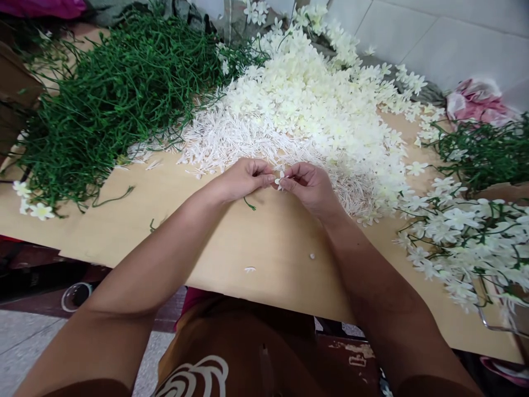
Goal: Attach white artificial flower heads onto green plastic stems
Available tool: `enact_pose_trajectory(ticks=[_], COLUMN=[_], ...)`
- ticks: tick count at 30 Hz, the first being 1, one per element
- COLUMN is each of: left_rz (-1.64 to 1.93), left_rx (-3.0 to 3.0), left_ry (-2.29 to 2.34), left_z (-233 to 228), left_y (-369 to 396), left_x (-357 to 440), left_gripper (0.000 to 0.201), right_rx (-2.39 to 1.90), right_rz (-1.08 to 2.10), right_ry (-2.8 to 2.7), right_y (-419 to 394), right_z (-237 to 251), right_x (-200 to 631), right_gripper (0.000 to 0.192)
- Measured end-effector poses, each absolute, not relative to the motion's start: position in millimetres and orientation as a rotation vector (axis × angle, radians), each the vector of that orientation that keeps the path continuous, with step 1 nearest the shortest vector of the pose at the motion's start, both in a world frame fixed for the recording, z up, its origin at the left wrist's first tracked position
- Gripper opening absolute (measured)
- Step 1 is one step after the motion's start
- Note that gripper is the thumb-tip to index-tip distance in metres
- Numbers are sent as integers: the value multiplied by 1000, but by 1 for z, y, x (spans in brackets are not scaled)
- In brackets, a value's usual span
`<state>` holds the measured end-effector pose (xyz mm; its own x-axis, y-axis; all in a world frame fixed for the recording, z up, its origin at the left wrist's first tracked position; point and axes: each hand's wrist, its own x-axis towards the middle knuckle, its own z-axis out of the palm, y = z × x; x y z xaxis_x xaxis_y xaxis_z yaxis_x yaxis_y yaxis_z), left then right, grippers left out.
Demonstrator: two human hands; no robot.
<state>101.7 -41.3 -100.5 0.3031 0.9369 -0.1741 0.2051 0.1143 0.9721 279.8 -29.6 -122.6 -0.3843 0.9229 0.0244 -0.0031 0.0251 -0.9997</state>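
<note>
Both hands meet at the middle of the board (231, 242): the left hand (243, 179) pinches a thin green stem (249, 204), and the right hand (309, 187) pinches a small white flower (280, 178) against its tip. The flower is tiny and lightly held, so a slight misalignment could let it slip into the loose flower pile (314, 110) just behind.

Two hands (248, 177), one green stem heap (119, 94), one white blossom heap (314, 105)

This is looking like a small workshop where artificial flowers are being put together by hand. A plain board tabletop (256, 242) is carrying bulk heaps: loose white fabric blossoms (314, 105), white plastic stamens (231, 138) and green plastic stems (119, 94). Finished sprays (467, 231) are piling up at the right, and pale floor tiles (446, 38) are showing behind.
</note>
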Motion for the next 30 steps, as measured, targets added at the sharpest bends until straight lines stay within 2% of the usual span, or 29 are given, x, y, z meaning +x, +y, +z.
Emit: enact_pose_trajectory(ticks=[8,19,30], left_rz=[736,693,730], left_rx=[1385,1353,1368], left_ry=[1189,1146,1147], left_z=[-102,-100,-106], left_y=[-39,-39,-39], left_x=[104,104,105], left_gripper=[15,10,10], right_rx=[-1003,-946,-988], right_rz=[1444,1768,1692], right_ry=[-1516,-1361,-1393], right_y=[-35,-25,-27], right_z=[-125,-130,-127], right_x=[273,279,278], right_gripper=[39,43,44])
